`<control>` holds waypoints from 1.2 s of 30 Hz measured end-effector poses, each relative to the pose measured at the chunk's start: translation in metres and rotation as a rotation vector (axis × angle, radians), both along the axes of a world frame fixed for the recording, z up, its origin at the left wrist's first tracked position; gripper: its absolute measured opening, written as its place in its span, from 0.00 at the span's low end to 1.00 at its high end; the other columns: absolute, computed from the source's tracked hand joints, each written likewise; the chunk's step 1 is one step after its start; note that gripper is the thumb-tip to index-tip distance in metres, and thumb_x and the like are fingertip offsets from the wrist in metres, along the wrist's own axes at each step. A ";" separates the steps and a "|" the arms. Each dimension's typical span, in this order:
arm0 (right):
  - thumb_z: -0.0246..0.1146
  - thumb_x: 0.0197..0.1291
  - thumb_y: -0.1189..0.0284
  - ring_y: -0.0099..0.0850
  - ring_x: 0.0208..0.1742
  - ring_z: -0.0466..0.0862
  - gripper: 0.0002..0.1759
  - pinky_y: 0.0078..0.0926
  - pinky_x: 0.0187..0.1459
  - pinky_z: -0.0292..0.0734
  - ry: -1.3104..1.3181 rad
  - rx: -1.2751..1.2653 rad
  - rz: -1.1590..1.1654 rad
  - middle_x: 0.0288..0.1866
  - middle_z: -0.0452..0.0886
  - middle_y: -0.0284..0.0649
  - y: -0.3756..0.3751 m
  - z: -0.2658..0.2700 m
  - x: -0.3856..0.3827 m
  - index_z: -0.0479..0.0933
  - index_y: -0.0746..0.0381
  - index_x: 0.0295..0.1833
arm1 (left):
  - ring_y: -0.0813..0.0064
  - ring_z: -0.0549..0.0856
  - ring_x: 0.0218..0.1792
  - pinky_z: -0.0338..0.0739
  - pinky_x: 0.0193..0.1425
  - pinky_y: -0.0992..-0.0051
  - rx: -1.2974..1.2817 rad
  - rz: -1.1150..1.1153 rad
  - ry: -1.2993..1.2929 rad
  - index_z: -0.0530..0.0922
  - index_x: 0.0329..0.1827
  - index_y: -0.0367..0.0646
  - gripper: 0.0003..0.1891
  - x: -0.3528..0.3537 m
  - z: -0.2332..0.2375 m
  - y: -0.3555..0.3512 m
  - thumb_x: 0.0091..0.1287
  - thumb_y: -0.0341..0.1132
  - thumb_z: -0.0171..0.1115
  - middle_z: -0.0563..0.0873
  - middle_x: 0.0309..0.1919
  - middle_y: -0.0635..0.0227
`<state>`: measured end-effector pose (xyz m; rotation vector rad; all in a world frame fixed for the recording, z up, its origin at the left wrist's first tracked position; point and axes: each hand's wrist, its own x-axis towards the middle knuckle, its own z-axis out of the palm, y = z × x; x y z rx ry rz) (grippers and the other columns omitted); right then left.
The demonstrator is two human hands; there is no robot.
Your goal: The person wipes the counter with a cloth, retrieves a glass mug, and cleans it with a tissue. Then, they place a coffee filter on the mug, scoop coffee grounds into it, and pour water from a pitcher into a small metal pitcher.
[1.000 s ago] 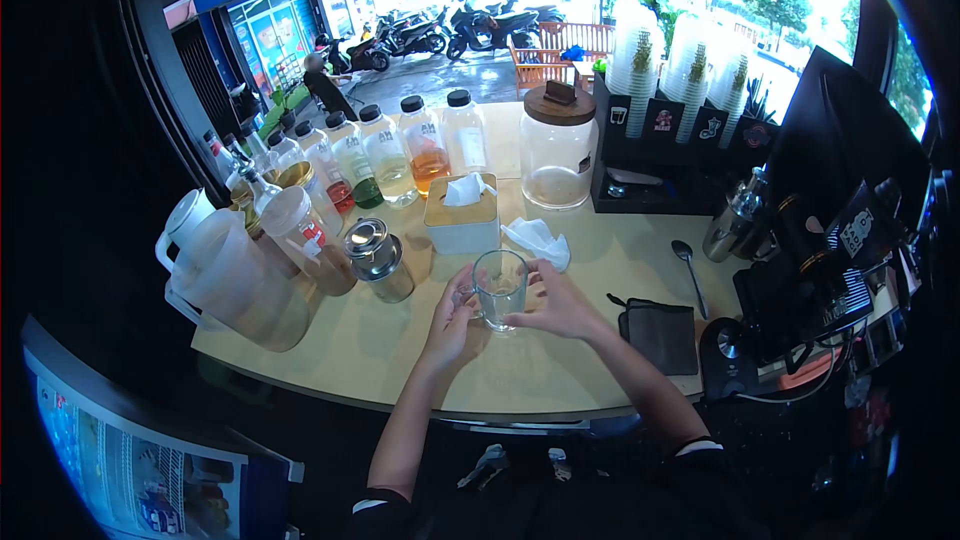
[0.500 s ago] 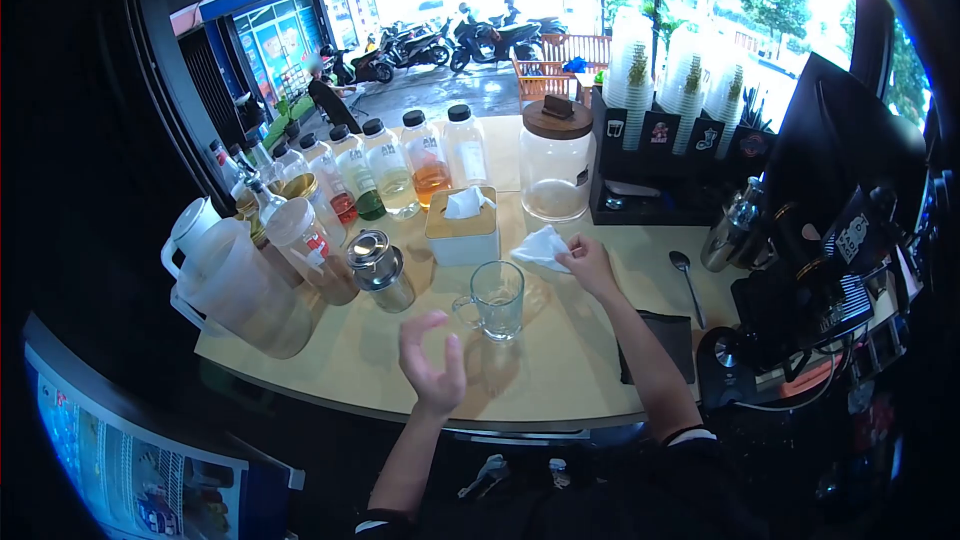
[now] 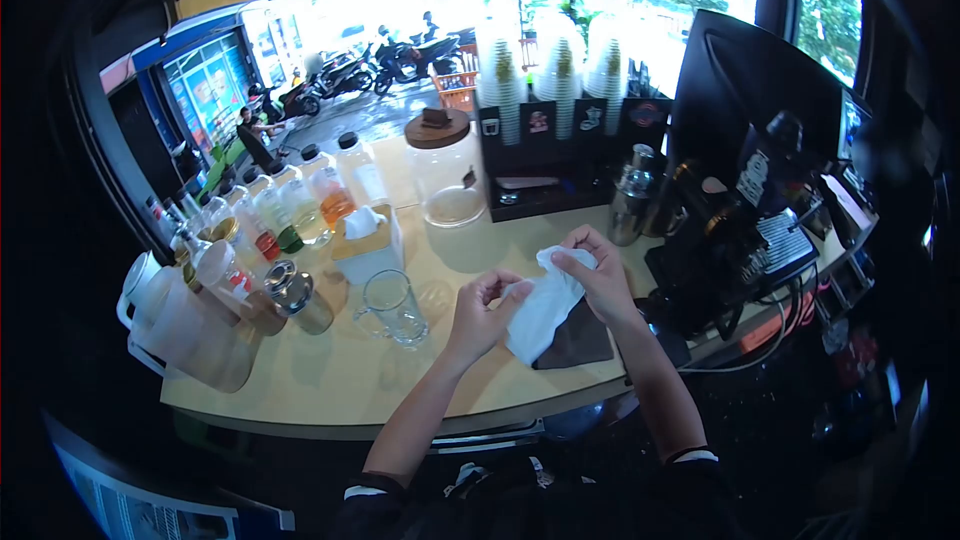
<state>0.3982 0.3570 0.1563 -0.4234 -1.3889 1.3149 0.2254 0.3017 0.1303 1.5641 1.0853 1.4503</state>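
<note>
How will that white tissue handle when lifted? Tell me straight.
Probably floppy: the white tissue droops limp between the left hand and right hand. Likely very light and tear-prone, since it looks thin and creased.

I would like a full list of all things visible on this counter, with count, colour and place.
white tissue: one, white, held by both hands
glass mug: one, clear, left of the hands
dark cloth: one, dark grey, under the tissue
tissue box: one, white, behind the mug
glass jar: one, clear, at the back
bottles: several, black caps, back-left row
metal canister: one, silver, left of the mug
pitchers: two, pale, far left
cup stacks: several, clear, back shelf
counter: one, beige
left hand: pinches the tissue's left edge
right hand: grips the tissue's top
</note>
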 end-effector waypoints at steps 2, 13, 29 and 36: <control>0.64 0.58 0.73 0.13 0.25 0.74 0.08 0.09 0.23 0.65 -0.044 -0.042 -0.079 0.28 0.77 0.30 -0.007 0.002 0.017 0.71 0.61 0.37 | 0.86 0.79 0.34 0.73 0.38 0.83 0.049 0.018 -0.028 0.78 0.37 0.35 0.09 0.014 -0.002 0.001 0.64 0.34 0.61 0.82 0.29 0.69; 0.68 0.50 0.72 0.19 0.31 0.75 0.27 0.16 0.32 0.70 -0.373 0.499 -0.525 0.41 0.77 0.34 -0.017 0.003 0.064 0.68 0.62 0.56 | 0.84 0.78 0.27 0.71 0.30 0.81 0.323 0.144 0.224 0.74 0.37 0.38 0.09 0.045 0.017 0.003 0.66 0.35 0.57 0.80 0.25 0.68; 0.63 0.60 0.68 0.15 0.30 0.77 0.15 0.13 0.32 0.72 -0.317 -0.025 0.008 0.32 0.81 0.34 -0.017 0.018 0.061 0.78 0.69 0.45 | 0.83 0.81 0.36 0.75 0.43 0.81 -0.206 -0.218 -0.072 0.77 0.46 0.35 0.20 0.003 -0.005 -0.006 0.58 0.40 0.69 0.83 0.35 0.72; 0.66 0.57 0.67 0.18 0.33 0.78 0.28 0.16 0.34 0.72 -0.357 -0.156 0.062 0.31 0.80 0.35 0.001 0.014 0.060 0.66 0.65 0.60 | 0.83 0.81 0.32 0.75 0.38 0.84 -0.241 -0.043 -0.067 0.79 0.43 0.36 0.19 0.032 0.005 -0.011 0.63 0.45 0.62 0.84 0.30 0.69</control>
